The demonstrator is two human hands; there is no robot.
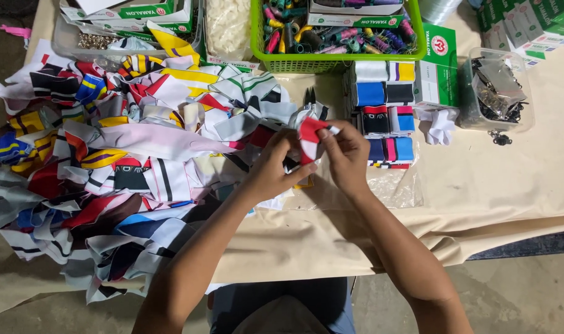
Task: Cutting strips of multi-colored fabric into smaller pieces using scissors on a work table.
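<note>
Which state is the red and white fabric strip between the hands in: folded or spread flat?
Folded. The red and white fabric strip is doubled over and lifted off the table, pinched between the left hand and right hand.

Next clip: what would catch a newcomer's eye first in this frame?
First, the big heap of colourful fabric pieces covering the table's left half. At centre, the left hand and right hand pinch a small red and white fabric piece between them. Behind, a green basket full of thread spools sits at the far edge, with neat folded fabric stacks just in front.
</note>
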